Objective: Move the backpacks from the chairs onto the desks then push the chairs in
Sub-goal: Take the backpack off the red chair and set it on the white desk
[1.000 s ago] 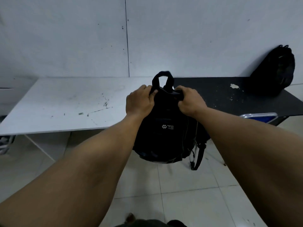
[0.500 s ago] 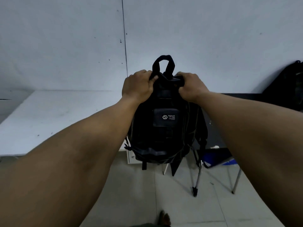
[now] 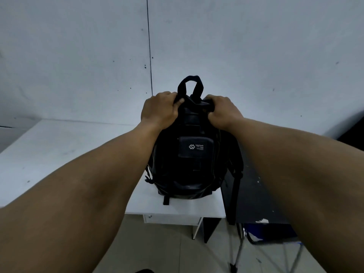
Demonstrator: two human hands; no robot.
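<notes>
A black backpack [image 3: 190,166] with a small white logo stands upright on the right end of the white desk [image 3: 49,150], its base near the desk's front edge. My left hand [image 3: 160,110] grips the bag's top to the left of the carry loop. My right hand [image 3: 223,111] grips the top on the right side. One shoulder strap hangs over the seam where the black desk [image 3: 254,196] begins. A chair with a blue seat [image 3: 273,233] and metal legs stands under the black desk, mostly hidden by my right arm.
A grey wall runs right behind both desks. A dark shape [image 3: 352,131] shows at the far right edge above the black desk. A small white drawer unit [image 3: 171,219] hangs under the white desk. Pale tiled floor lies below.
The backpack has gone from hanging in the air in front of the desks to standing on the white desk's right end. Both hands kept their grip on its top.
</notes>
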